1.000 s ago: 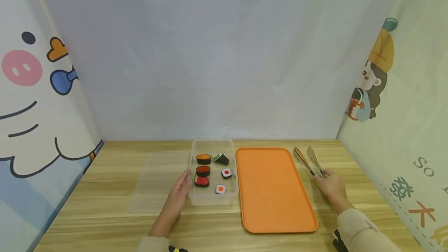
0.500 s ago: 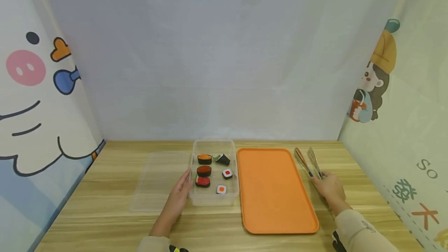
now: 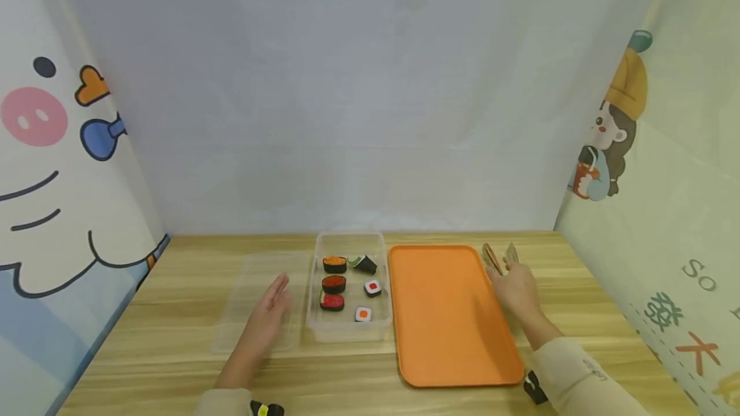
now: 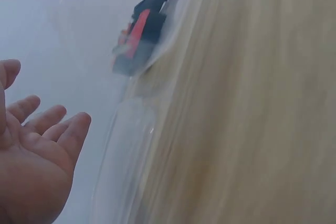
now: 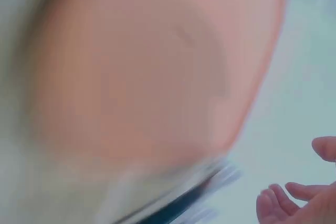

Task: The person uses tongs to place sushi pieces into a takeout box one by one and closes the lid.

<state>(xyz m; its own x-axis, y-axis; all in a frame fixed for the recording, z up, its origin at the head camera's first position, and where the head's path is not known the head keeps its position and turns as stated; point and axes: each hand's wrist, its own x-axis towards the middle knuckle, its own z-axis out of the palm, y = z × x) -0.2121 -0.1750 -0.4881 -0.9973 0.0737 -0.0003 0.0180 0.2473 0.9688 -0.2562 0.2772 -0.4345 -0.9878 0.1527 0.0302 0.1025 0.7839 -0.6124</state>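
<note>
My left hand point(image 3: 264, 318) hovers over the clear lid point(image 3: 237, 313), its fingers extended and its palm turned to the clear plastic box point(image 3: 347, 334). A gap separates the hand from the box. In the left wrist view the fingers point(image 4: 76, 132) are spread with nothing in them. Toy sushi lies in the box: several pieces, among them an orange-topped one point(image 3: 334, 265), a red-topped one point(image 3: 332, 302) and a hand roll point(image 3: 363, 264). My right hand point(image 3: 516, 291) is above the metal tongs point(image 3: 492, 258), hiding their handles. Its fingers point(image 5: 270, 205) look loose and apart from the tongs in the right wrist view.
An orange tray point(image 3: 453, 313) lies between the box and the tongs on the wooden table point(image 3: 341, 384). A pale curtain point(image 3: 358, 114) hangs behind, with printed cloths at both sides.
My left hand has left the box's side and moved left. My right hand has let go of the tongs' handles and shifted up and left over them.
</note>
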